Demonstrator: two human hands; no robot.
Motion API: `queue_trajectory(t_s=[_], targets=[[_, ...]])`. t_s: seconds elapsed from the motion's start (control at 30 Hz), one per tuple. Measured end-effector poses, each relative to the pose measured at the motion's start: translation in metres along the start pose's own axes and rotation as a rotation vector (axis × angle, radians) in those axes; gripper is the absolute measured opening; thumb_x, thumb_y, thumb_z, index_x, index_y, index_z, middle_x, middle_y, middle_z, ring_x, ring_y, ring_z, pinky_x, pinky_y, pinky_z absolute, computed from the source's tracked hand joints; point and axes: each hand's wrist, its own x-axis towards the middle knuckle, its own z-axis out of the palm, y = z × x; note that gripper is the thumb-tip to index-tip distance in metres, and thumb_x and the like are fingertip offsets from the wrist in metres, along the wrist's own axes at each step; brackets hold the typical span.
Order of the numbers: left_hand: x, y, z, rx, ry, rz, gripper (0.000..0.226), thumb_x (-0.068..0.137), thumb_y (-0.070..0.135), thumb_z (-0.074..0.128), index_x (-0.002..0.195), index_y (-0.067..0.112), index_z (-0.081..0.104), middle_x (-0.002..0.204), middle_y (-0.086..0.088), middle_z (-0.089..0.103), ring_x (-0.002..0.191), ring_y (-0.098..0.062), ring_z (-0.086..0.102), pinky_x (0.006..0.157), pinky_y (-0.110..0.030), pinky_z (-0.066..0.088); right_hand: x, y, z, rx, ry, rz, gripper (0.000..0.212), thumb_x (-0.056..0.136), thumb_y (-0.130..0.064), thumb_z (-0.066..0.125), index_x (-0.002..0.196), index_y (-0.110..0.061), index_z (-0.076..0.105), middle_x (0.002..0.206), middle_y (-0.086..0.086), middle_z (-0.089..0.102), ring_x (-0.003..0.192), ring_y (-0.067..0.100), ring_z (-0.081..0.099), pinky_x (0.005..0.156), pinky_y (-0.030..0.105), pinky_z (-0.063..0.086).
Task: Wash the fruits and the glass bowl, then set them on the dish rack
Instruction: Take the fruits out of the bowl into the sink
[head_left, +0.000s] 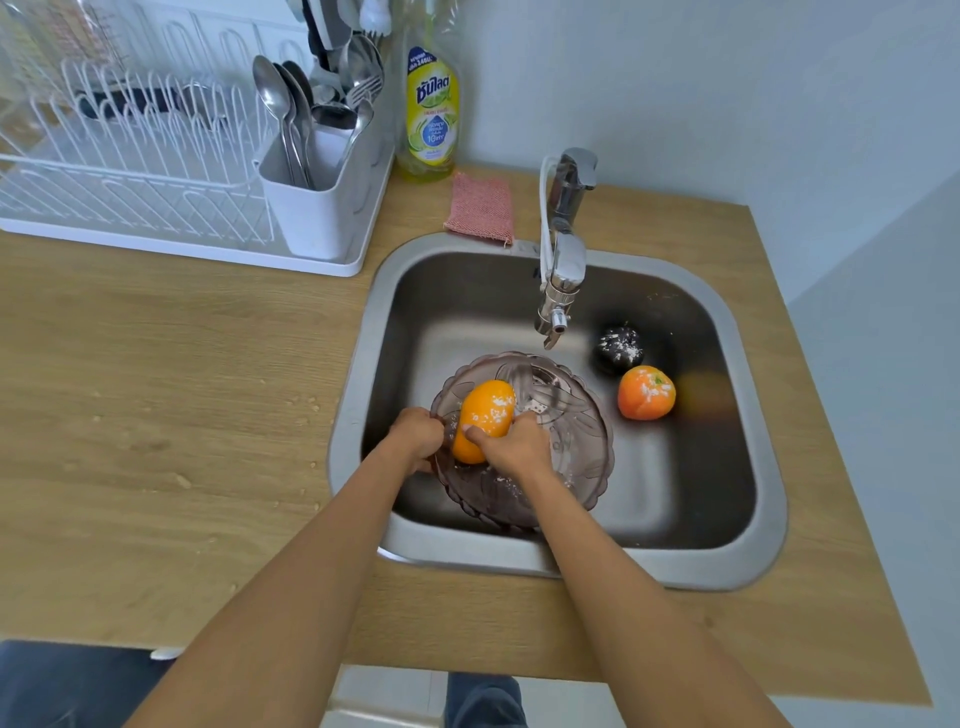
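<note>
Head view is showing the right hand (511, 447) gripping a yellow-orange fruit (485, 418) inside the glass bowl (576, 462), which is sitting on the floor of the steel sink (358, 374). The left hand (415, 436) is curling over the bowl's near-left rim, seemingly pinching it. White specks are clinging to the fruit, to a tomato-like orange fruit (647, 392) and to a dark round fruit (619, 345), both lying on the sink floor right of the bowl, near each other.

Risks, as I am judging them: wet glass is likely slippery, so the bowl could be slipping from that rim pinch and knocking the sink wall; the fruit could be squirting out of a wet grip. The faucet (563, 270) is hanging just above the bowl's far edge, so lifting straight up is risking a clash with the spout.

Open room is lying to the left: bare wooden counter (156, 364) is leading to the white dish rack (130, 171), whose wire slots are looking free, beside its cutlery holder (317, 202).
</note>
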Motion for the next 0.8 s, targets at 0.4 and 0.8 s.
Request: queue_trajectory(t_s=[0.4,0.8], targets=[[0.004,-0.002,-0.001,0.017,0.011,0.004,0.015,0.096,0.006,0.042,0.1,0.005,0.057,0.085,-0.013,0.065,0.075,-0.028,0.064,0.059,-0.039,0.056,0.005,0.005,-0.005,0.001,-0.052,0.016,0.064,0.072,-0.045,0.075,0.12,-0.007,0.056,0.12,0.013,0.06,0.11,0.031,0.057,0.086,0.037,0.05],[0.008,-0.004,-0.003,0.251,0.179,0.079,0.033,0.093,0.004,0.048,0.123,-0.006,0.057,0.121,-0.027,0.059,0.11,-0.043,0.058,0.092,-0.049,0.053,-0.018,0.054,-0.098,0.022,0.255,-0.072,0.07,0.077,-0.037,0.071,0.135,-0.014,0.041,0.12,0.018,0.061,0.109,0.037,0.057,0.089,0.041,0.047]])
